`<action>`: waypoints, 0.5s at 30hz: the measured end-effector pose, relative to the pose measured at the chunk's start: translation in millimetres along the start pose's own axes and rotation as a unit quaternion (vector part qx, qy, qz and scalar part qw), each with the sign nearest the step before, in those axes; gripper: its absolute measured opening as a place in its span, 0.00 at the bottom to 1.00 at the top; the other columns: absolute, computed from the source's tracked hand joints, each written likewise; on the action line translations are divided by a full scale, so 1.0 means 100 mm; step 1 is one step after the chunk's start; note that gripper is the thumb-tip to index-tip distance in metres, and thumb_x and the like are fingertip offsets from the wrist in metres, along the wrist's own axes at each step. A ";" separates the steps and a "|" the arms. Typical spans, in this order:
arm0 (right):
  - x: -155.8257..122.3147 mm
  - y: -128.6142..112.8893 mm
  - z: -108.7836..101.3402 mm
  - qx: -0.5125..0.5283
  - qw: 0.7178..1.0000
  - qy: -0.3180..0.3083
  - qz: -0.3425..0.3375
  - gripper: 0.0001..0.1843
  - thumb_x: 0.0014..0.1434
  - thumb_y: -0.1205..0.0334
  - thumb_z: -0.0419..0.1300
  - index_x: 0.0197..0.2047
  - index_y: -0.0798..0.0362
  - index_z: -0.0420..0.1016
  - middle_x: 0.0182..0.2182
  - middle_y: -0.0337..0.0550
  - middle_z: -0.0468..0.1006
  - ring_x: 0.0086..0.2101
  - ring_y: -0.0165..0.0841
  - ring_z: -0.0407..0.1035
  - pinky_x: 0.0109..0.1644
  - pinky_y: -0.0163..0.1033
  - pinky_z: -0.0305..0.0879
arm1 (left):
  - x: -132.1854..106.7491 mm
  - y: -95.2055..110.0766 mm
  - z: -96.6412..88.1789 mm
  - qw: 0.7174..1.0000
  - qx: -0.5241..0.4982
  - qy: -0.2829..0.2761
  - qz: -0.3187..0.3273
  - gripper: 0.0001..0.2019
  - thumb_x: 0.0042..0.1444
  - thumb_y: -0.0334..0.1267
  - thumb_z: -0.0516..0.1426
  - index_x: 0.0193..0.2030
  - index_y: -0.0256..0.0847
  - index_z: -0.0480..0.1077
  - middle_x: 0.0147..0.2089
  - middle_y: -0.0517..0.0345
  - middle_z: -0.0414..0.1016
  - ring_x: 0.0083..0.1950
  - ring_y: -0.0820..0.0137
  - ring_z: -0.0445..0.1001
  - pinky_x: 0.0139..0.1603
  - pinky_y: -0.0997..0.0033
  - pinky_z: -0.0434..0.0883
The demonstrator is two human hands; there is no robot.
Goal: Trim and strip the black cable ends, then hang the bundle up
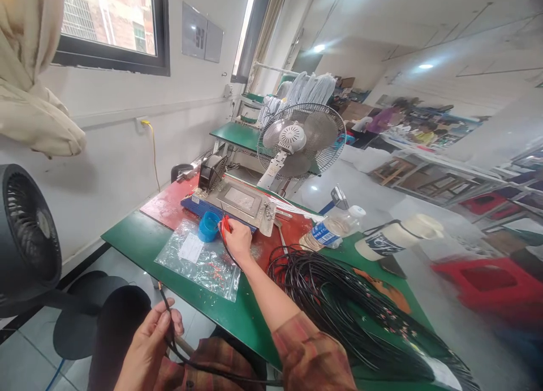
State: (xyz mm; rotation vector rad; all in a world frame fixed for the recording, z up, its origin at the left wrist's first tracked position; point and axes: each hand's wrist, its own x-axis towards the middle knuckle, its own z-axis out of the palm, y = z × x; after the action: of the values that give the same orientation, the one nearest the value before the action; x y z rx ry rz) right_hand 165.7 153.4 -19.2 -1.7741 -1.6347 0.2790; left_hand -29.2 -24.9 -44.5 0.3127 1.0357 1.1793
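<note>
My left hand (153, 330) is closed on a thin black cable (199, 368) near the front edge of the table. The cable's end, with a small coppery tip, points up above the fingers. Over the table, my right hand (238, 243) pinches the end of a black cable with red wires (225, 226) showing at the fingertips. These wires are right beside a round blue container (207, 228). Under the container lies a clear plastic bag (199, 266) with a white label and small red scraps on it. The right fingertips are partly hidden.
Behind the right hand stands a blue-sided device with a metal plate (240, 200). A large bundle of black cables (339, 300) covers the table's right side, near a water bottle (326, 232) and a cream flask (394, 238). Fans (292, 139) stand behind and at the left.
</note>
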 end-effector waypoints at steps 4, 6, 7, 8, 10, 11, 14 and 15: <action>0.00 0.03 -0.06 0.122 0.992 0.020 0.025 0.18 0.54 0.48 0.54 0.24 0.54 0.70 0.20 0.37 0.68 0.24 0.26 0.59 0.27 0.30 0.50 | -0.01 0.01 0.02 1.000 -0.003 -0.014 -0.002 0.18 0.46 0.42 0.63 0.43 0.40 0.68 0.28 0.58 0.70 0.29 0.72 0.65 0.31 0.71 0.66; 0.00 0.03 -0.12 0.207 0.977 0.027 0.044 0.19 0.52 0.47 0.56 0.23 0.55 0.68 0.18 0.35 0.65 0.22 0.26 0.57 0.26 0.30 0.51 | 0.00 0.01 0.01 1.000 0.008 -0.025 0.002 0.16 0.47 0.41 0.62 0.43 0.41 0.68 0.29 0.57 0.71 0.30 0.71 0.66 0.32 0.71 0.66; 0.00 0.03 -0.15 0.255 0.965 0.022 0.057 0.19 0.51 0.47 0.57 0.22 0.55 0.67 0.17 0.34 0.63 0.21 0.25 0.56 0.25 0.30 0.51 | 0.00 0.00 0.01 0.999 0.015 -0.031 0.005 0.15 0.48 0.42 0.62 0.43 0.41 0.68 0.30 0.57 0.71 0.31 0.70 0.66 0.33 0.71 0.67; 0.00 0.03 -0.19 0.306 0.949 0.015 0.075 0.19 0.49 0.46 0.58 0.21 0.55 0.66 0.16 0.33 0.61 0.19 0.24 0.54 0.23 0.30 0.50 | 0.01 0.00 0.00 0.999 0.022 -0.036 0.006 0.15 0.49 0.42 0.61 0.43 0.41 0.68 0.30 0.57 0.70 0.32 0.70 0.66 0.34 0.71 0.67; -0.02 0.01 -0.27 0.407 0.906 -0.006 0.116 0.19 0.47 0.46 0.60 0.22 0.55 0.64 0.15 0.31 0.58 0.17 0.23 0.50 0.20 0.30 0.47 | 0.02 0.00 0.00 0.999 0.036 -0.037 0.004 0.15 0.49 0.43 0.61 0.43 0.41 0.68 0.31 0.57 0.71 0.32 0.70 0.66 0.35 0.69 0.68; -0.04 0.00 -0.32 0.449 0.883 -0.015 0.135 0.19 0.46 0.47 0.61 0.22 0.54 0.64 0.15 0.31 0.57 0.16 0.22 0.49 0.18 0.30 0.45 | 0.02 0.01 0.01 0.998 0.044 -0.033 0.000 0.16 0.49 0.44 0.61 0.44 0.41 0.68 0.33 0.57 0.71 0.32 0.70 0.67 0.36 0.69 0.68; -0.11 0.05 -0.52 0.508 0.841 -0.002 0.185 0.18 0.42 0.49 0.65 0.24 0.54 0.65 0.15 0.31 0.59 0.15 0.21 0.49 0.16 0.29 0.42 | 0.02 0.05 0.08 0.997 0.074 -0.014 0.001 0.17 0.48 0.45 0.61 0.44 0.41 0.69 0.36 0.56 0.73 0.36 0.69 0.69 0.39 0.69 0.68; -0.14 0.11 -0.61 0.508 0.839 0.022 0.195 0.18 0.40 0.50 0.66 0.25 0.54 0.66 0.16 0.31 0.60 0.15 0.21 0.50 0.16 0.29 0.42 | 0.02 0.07 0.11 0.997 0.082 -0.011 0.004 0.18 0.47 0.45 0.62 0.44 0.41 0.69 0.35 0.56 0.73 0.37 0.68 0.69 0.40 0.70 0.68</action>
State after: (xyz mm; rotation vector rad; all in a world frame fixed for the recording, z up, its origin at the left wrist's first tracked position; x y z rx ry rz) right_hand 207.6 119.8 14.5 -1.1941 -0.7618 1.0617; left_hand -24.3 -17.4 -35.0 0.4571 1.1156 1.0974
